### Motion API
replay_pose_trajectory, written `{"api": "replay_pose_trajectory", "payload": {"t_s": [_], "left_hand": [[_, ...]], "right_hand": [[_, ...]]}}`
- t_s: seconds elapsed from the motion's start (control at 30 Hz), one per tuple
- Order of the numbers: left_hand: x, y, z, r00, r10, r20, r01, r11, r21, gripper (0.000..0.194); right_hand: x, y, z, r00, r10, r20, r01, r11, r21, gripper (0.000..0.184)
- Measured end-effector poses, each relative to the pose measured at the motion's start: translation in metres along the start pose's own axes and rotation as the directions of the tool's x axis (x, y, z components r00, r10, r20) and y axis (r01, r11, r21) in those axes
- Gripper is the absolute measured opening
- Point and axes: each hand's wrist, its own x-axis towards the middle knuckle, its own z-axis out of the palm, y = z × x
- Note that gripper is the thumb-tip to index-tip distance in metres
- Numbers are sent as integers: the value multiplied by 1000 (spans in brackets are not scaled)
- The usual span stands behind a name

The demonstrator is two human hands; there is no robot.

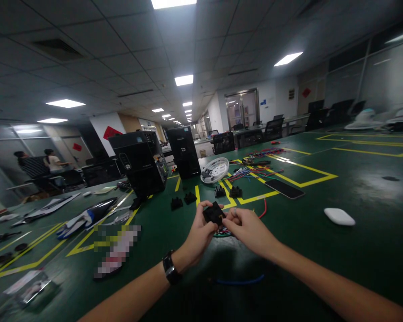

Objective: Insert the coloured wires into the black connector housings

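My left hand [201, 228], with a dark watch on its wrist, grips a small black block-like part [214, 213] between thumb and fingers. A tiny brass-coloured bit shows at the part's right edge. There my right hand [245, 226] is closed in a pinch, its fingertips against the part; what they pinch is too small to make out. Beneath the hands lies a bundle of coloured wires [223, 232], mostly covered. Similar black parts [176, 203] stand just beyond, in two pairs. A blue wire [240, 281] lies on the table nearer me, and a red wire [264, 209] to the right.
On the green table [309, 250] are a white plastic basket [215, 170], loose coloured wires [255, 172], a black phone-like slab [284, 188] and a white rounded case [339, 216]. Two black computer towers [183, 152] stand behind. Packets and a clear bag [28, 286] lie left.
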Motion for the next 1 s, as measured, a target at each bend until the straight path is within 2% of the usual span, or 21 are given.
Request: {"api": "replay_pose_trajectory", "payload": {"t_s": [0.43,0.63,0.77,0.9,1.0], "left_hand": [[1,-3,-2,999,-14,-42,13,999,-38,51],[-1,-2,0,999,-16,-39,13,997,-77,48],[-3,-5,-1,1000,-8,-21,7,1000,-6,48],[-4,-7,-7,993,94,68,-104,980,167,44],[-4,-5,-9,983,153,98,-173,954,246,40]], "right_hand": [[2,8,2,999,-43,15,44,996,-78,20],[1,9,3,998,-65,-18,61,986,-156,20],[0,10,3,997,-81,11,82,987,-139,19],[0,9,1,997,-67,39,71,987,-140,19],[2,6,-2,993,-29,115,37,997,-69,26]]}}
